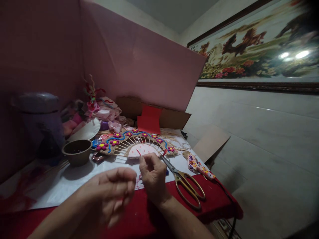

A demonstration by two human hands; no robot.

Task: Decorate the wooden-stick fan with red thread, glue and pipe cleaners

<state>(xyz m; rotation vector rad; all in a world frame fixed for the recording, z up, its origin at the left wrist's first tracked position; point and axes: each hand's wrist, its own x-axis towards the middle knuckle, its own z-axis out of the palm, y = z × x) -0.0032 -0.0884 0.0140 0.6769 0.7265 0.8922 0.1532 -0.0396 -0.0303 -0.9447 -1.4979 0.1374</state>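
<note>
A thin red strip [138, 152] is pinched, thumb against forefinger, in the right hand [154, 174] before the flower-trimmed fan [142, 149]; whether anything is held by the blurred, half-curled left hand [113, 191] cannot be told. The strip is best gripped lightly, clear of the scissors [173, 169].

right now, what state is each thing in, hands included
left hand, curled, blurred
right hand, pinched shut on thin red strip
fan, spread open
scissors, lying down, blades look nearly closed
bowl, upright, uncovered
red paper, standing upright
paper plate, tilted
</note>
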